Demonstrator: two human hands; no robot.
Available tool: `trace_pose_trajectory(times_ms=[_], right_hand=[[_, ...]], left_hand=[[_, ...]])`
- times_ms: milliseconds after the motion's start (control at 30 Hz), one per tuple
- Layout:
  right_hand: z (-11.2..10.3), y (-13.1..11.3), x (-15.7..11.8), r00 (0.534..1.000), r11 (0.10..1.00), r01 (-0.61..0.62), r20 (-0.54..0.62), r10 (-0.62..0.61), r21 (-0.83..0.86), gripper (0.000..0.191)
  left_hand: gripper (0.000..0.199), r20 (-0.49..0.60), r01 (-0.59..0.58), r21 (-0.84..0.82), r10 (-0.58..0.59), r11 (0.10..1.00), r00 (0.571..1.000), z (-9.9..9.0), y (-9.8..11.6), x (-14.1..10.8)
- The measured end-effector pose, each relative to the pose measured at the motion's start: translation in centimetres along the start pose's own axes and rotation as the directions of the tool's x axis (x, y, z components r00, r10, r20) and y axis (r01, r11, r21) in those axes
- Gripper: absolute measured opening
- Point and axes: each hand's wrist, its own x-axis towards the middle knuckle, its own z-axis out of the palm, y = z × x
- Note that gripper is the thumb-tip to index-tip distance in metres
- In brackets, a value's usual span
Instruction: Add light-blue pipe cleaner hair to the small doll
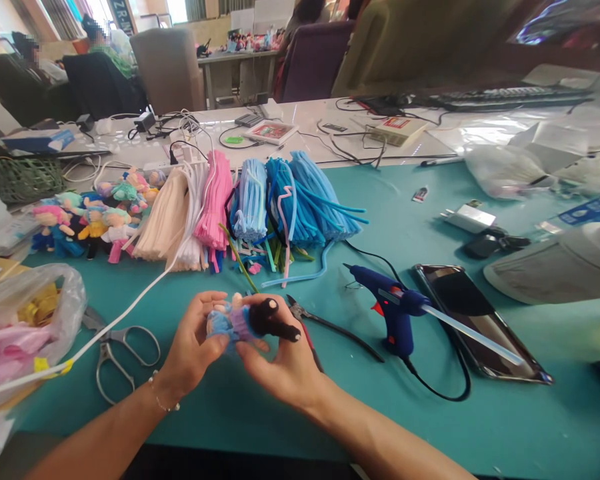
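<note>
Between both hands lies a small pipe-cleaner doll (240, 323), with blue hair, a lilac body and black legs pointing right. My left hand (195, 340) is closed around the blue-haired end, thumb in front. My right hand (280, 363) grips the body and the leg end, its fingers partly hidden behind the doll. Just right of that hand are pliers (330, 323) with a red and a black handle. Farther right stands a blue hot glue gun (395, 300) with a clear glue stick. Scissors (113, 347) lie left of my left hand.
Bundles of pipe cleaners in cream (163, 217), pink (215, 207) and blue (300, 200) lie beyond my hands. Several finished dolls (93, 220) are grouped at left. A phone (475, 327) lies under the glue stick. A white cable (135, 303) crosses the left side, by a plastic bag (70, 287).
</note>
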Motion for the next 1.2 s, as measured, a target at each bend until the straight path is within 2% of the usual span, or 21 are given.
trace_pose_trajectory(times_ms=[133, 367, 533, 633, 733, 1000, 1133, 1200], right_hand=[[0.15, 0.01, 0.16, 0.987, 0.984, -0.152, -0.031, 0.156, 0.095, 0.023], [0.19, 0.03, 0.49, 0.967, 0.953, -0.234, -0.053, 0.248, 0.192, 0.023], [0.05, 0.04, 0.47, 0.973, 0.961, -0.212, -0.047, 0.224, 0.179, 0.025], [-0.23, -0.02, 0.50, 0.986, 0.974, -0.161, -0.011, 0.165, 0.157, 0.031], [-0.41, -0.06, 0.56, 0.992, 0.982, -0.122, 0.008, 0.122, 0.144, 0.035], [-0.25, -0.20, 0.57, 0.987, 0.973, -0.158, 0.033, 0.155, 0.170, 0.037], [-0.14, -0.19, 0.68, 0.988, 0.973, -0.152, 0.010, 0.153, 0.171, 0.033], [-0.12, -0.16, 0.77, 0.980, 0.961, -0.193, -0.001, 0.197, 0.201, 0.031]], left_hand=[[0.047, -0.016, 0.015, 0.002, -0.015, 1.000, 1.000, 0.27, 0.09, -0.08], [0.051, 0.036, -0.003, -0.023, 0.003, 1.000, 0.999, 0.07, 0.08, -0.11], [0.053, -0.065, 0.001, 0.030, 0.001, 1.000, 0.998, 0.29, 0.36, -0.02], [0.054, -0.084, 0.008, 0.041, -0.005, 0.999, 0.996, 0.36, 0.51, 0.09], [0.053, -0.083, 0.014, 0.017, -0.012, 1.000, 0.996, 0.27, 0.54, 0.22], [0.041, -0.077, 0.030, -0.010, -0.030, 1.000, 0.997, 0.15, 0.33, 0.59], [0.045, -0.065, 0.052, -0.040, -0.055, 0.998, 0.996, -0.03, 0.35, 0.69], [0.048, -0.030, 0.066, -0.057, -0.067, 0.996, 0.997, -0.12, 0.44, 0.68]])
